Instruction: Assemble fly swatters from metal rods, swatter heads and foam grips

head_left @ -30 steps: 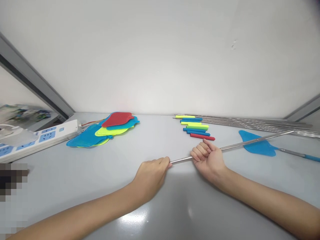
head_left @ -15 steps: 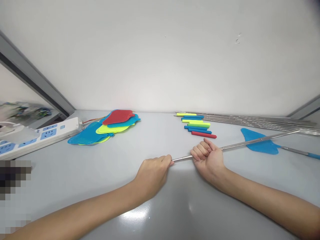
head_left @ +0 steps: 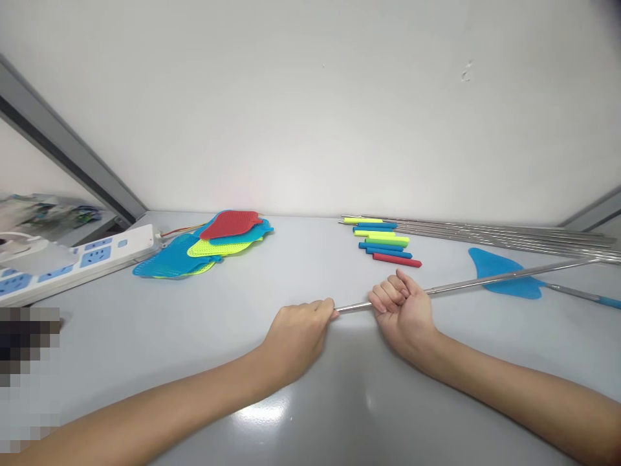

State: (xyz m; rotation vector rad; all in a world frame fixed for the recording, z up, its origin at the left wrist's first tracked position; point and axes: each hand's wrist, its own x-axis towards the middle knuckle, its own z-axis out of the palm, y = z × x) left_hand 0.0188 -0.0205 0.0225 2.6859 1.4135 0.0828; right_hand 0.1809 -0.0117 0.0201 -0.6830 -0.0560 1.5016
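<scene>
A thin silver telescopic metal rod [head_left: 458, 285] slants across the middle, its far end at the upper right. My left hand [head_left: 298, 336] is closed around its near end, knuckles up. Further along, my right hand [head_left: 405, 317], palm turned up, has its fingers curled round the same rod; a short bare length shows between the hands. The rod passes over a blue fly swatter head [head_left: 497, 262] that is fixed to a metal stem with a blue handle [head_left: 609, 302]. Whatever is inside my left fist is hidden.
At the back left lie stacked fly swatter heads, with a red one [head_left: 230, 224] on top. Several coloured handle sleeves, including a red one [head_left: 396, 260], lie before metal rods [head_left: 509, 236] along the wall. A white power strip [head_left: 140, 241] stands at the left.
The rod's far end reaches slightly further right. Both hands keep their hold in almost the same places, and the whole view has shifted a little.
</scene>
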